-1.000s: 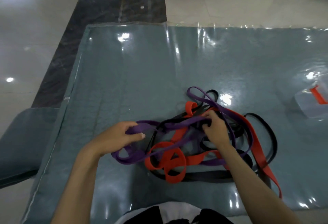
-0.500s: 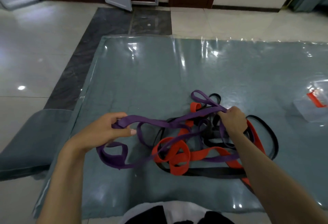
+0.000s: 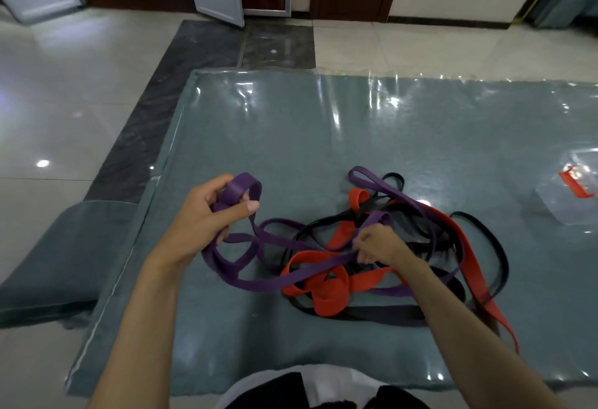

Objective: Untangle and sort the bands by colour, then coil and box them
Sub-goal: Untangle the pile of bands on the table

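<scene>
Purple band [image 3: 278, 240]: flat rubbery strap, looped; left hand [image 3: 207, 217] grips raised loop, right hand [image 3: 377, 245] pinches strand amid tangled red band [image 3: 323, 289] and black band [image 3: 388, 313] on glossy teal table [image 3: 323, 143].

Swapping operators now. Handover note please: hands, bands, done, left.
Left hand grips a loop of the purple band, lifted clear to the left of the pile.
Right hand pinches purple band inside the tangle.
Red band and black band lie knotted together on the grey mat.
Clear box sits at the mat's right edge, something red in it.
Done: purple partly drawn out.
Left: free purple, separate red and black, coil all, box them.
</scene>
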`<state>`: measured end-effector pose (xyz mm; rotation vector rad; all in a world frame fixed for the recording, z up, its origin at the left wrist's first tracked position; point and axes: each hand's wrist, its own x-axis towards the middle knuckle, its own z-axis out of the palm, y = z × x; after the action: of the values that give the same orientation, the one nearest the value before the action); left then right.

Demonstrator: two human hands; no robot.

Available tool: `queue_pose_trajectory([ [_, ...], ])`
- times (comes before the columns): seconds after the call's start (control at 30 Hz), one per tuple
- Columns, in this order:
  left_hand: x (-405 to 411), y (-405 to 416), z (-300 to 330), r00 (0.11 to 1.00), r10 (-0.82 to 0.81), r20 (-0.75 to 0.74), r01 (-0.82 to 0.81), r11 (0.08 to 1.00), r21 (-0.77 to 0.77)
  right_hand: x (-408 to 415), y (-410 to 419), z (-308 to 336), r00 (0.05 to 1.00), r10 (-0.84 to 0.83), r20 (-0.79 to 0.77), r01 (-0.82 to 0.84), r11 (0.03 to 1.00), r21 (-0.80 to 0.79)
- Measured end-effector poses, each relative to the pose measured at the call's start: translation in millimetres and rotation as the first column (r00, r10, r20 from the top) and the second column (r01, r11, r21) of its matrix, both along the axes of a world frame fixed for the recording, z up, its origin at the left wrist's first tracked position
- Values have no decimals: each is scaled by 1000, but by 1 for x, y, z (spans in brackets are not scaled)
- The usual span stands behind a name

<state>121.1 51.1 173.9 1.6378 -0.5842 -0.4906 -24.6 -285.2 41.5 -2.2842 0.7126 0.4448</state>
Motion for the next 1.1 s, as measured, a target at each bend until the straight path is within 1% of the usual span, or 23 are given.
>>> queue_pose_trajectory([
  [0.03,1,-5,-2,1000,1,-3,-1,1000,-2,0,7,-2,993,113,-45,-113,994,2],
  [0.1,2,-13,-5,1000,2,-7,-2,1000,9,0,14,-13,937,318,-147,-335,936,-112],
  [0.13,3,-17,-7,1000,-1,-9,2,1000,24,-1,18,-18,906,373,-200,-409,894,-186],
  [0.2,3,-25,-9,1000,-20,-9,21,998,53,-2,25,-28,896,380,-230,-439,837,-326],
  [0.3,3,-38,-11,998,-61,-17,62,997,54,3,36,-40,888,404,-218,-457,740,-493],
  [0.37,2,-45,-12,997,-79,-23,80,996,45,9,35,-49,864,458,-211,-492,675,-549],
  [0.43,3,-51,-14,996,-83,-30,84,995,47,14,29,-52,836,499,-227,-531,634,-562],
  [0.47,4,-53,-16,996,-79,-39,80,996,48,17,26,-52,829,514,-220,-538,627,-564],
  [0.5,5,-55,-17,996,-69,-49,71,996,45,20,23,-52,830,523,-192,-532,640,-554],
  [0.57,8,-56,-21,997,-45,-71,48,998,45,21,24,-51,839,541,-60,-488,697,-525],
  [0.6,10,-57,-23,996,-35,-81,39,998,51,20,27,-51,827,563,1,-483,711,-511],
  [0.63,11,-57,-26,996,-29,-90,34,998,57,18,30,-54,809,587,28,-493,704,-511],
  [0.67,13,-58,-28,995,-24,-99,31,998,62,18,34,-57,803,595,34,-496,699,-515],
  [0.8,22,-59,-37,992,-8,-129,18,996,82,19,42,-77,844,537,-13,-470,726,-503],
  [0.9,28,-62,-46,988,14,-155,2,995,102,24,46,-85,858,512,-35,-448,715,-536],
  [0.97,28,-61,-50,986,36,-160,-19,994,108,28,49,-84,857,512,-59,-449,685,-574],
  [1.03,32,-63,-56,982,58,-180,-38,992,117,33,46,-87,841,534,-93,-490,676,-550],
  [1.1,34,-64,-59,977,72,-198,-49,992,114,32,39,-87,836,541,-95,-511,703,-495],
])
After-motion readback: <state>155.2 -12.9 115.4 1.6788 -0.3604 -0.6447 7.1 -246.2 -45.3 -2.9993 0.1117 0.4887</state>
